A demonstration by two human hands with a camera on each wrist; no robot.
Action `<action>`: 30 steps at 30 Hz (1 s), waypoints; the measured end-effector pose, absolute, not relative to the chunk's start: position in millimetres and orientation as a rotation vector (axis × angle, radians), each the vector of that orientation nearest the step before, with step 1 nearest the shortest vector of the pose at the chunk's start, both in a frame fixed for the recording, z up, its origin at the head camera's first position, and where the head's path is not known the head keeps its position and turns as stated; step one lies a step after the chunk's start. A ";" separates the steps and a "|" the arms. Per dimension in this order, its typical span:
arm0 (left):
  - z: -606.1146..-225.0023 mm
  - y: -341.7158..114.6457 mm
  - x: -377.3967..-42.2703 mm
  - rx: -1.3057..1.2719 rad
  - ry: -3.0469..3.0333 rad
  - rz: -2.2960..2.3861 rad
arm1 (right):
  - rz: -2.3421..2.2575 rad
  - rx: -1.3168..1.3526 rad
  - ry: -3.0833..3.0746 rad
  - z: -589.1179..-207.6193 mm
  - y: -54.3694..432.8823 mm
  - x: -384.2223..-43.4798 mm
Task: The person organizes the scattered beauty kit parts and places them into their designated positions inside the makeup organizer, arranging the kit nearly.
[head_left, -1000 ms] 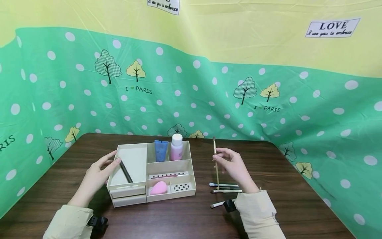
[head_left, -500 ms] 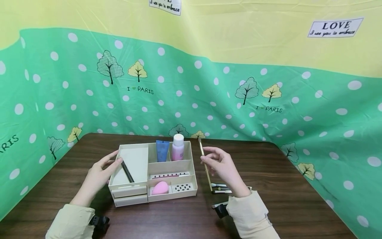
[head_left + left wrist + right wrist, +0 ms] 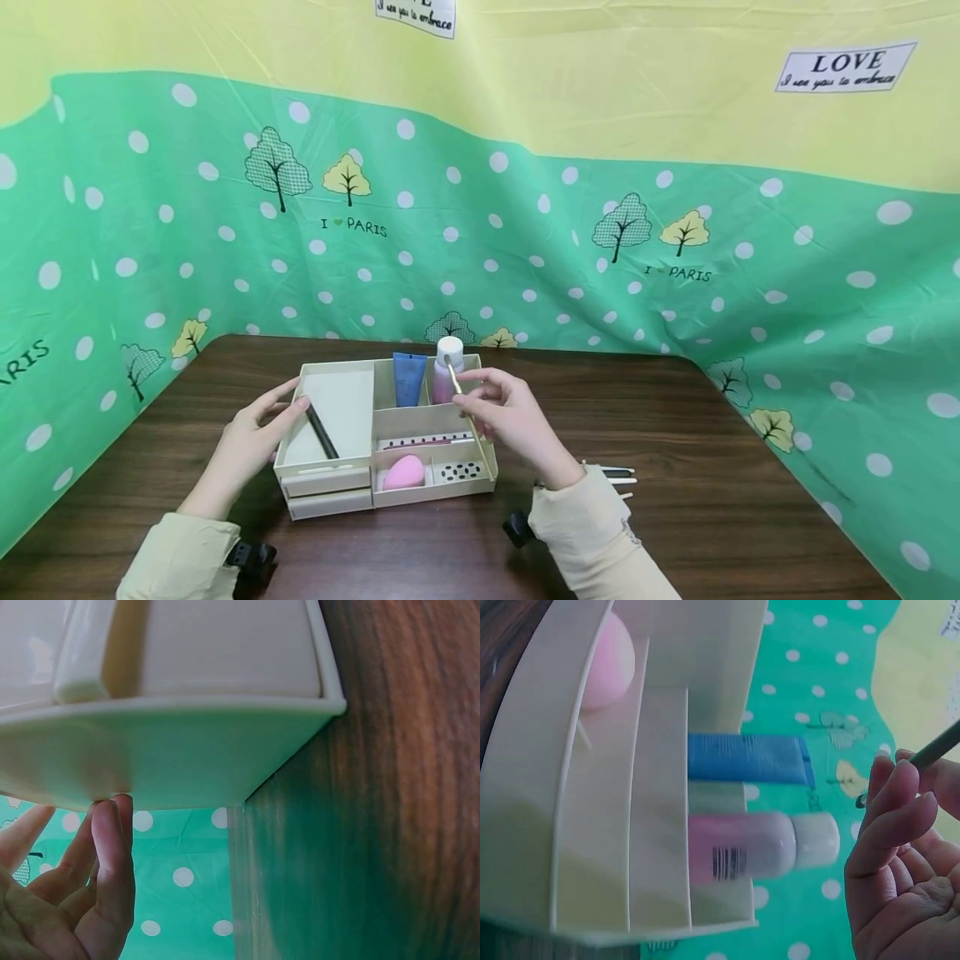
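A cream makeup organizer (image 3: 337,400) stands on the dark table. My left hand (image 3: 251,433) rests against its left wall, thumb at the rim beside a black pencil-like stick (image 3: 322,433); in the left wrist view relaxed fingers (image 3: 112,862) touch the outer wall. With thumb and fingertips, my right hand (image 3: 513,417) pinches a gold-handled makeup brush (image 3: 482,450), bristles up, over the organizer's right compartments. Inside stand a blue tube (image 3: 409,379) and a pink bottle (image 3: 442,385) with a white cap. A pink makeup sponge (image 3: 405,472) sits in a front compartment.
Several brushes (image 3: 621,475) lie on the table to the right, partly hidden by the right sleeve. A thin brush (image 3: 427,443) lies in the organizer's middle compartment. A green and yellow patterned cloth (image 3: 480,225) hangs behind the table.
My right hand has carried the makeup brush left, from above the loose brushes to over the organizer's right side. My left hand stays at the left wall.
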State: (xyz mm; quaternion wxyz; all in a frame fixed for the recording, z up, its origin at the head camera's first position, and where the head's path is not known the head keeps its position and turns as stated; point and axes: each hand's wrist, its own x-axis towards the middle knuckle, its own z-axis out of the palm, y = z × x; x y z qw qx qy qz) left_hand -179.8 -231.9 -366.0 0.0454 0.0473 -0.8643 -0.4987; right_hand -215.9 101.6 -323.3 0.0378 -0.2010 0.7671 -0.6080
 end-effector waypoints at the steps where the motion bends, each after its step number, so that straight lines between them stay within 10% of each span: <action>1: -365.9 -231.5 -179.8 0.142 -2.638 -1.523 | -1.865 -0.639 2.342 -323.0 98.5 -216.1; 30: -366.7 -231.3 -179.5 0.145 -2.632 -1.522 | -1.825 -0.707 2.211 -313.7 26.2 -230.4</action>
